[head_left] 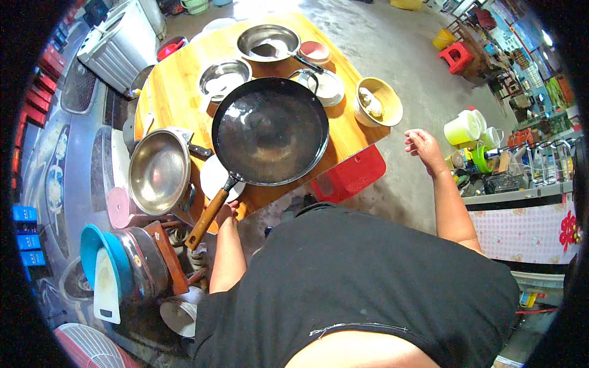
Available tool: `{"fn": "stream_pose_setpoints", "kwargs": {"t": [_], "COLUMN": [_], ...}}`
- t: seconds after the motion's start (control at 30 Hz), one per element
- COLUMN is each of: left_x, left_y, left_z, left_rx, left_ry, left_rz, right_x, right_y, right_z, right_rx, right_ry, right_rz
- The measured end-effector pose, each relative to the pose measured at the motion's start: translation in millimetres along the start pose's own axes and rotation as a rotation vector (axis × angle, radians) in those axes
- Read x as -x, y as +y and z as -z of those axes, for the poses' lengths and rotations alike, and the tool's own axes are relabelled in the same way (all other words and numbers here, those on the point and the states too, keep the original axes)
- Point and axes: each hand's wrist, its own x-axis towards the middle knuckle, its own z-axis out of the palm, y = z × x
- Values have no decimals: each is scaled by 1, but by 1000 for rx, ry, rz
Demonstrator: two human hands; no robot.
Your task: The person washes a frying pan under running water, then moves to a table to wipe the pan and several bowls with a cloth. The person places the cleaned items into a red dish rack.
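My left hand [227, 214] is at the table's front edge, beside the wok's wooden handle and the white plate [213, 180]; its fingers are partly hidden. My right hand [420, 146] hangs past the table's right corner, empty, fingers loosely bent and apart, below a yellow bowl [386, 104] with pale contents. The large black wok [270, 122] sits central on the wooden table [165, 86]. A steel bowl [156, 172] stands at the left, near a black handle. Behind the wok are a steel pan [267, 35], another steel bowl [215, 72], a pink bowl [315, 50] and stacked plates [331, 95].
A red stool [359, 168] is under the table's front right. Lower left are a blue basin [110, 242] with a white board [105, 282], and stacked pots. A white appliance [113, 49] stands upper left. Buckets [463, 129] and a cluttered counter [515, 187] line the right.
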Motion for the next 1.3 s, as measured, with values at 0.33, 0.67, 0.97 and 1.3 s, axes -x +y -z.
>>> {"fn": "stream_pose_setpoints", "kwargs": {"t": [0.33,0.67,0.97,1.3], "left_x": [99,170,275,228], "left_y": [-8,-64,-13,132], "left_z": [48,134,175,-86], "left_rx": [165,278,-323,-798], "left_ry": [166,136,180,296], "left_rz": [-335,-307,-684,-1268], "right_x": [-37,-114,-167,-155], "right_y": [9,-10,28,22], "right_z": [-30,-56,-59,-25], "right_rx": [-93,-84,-226,-183], "right_ry": [-101,-298,-397,-358], "right_rz": [17,251,85,240]}}
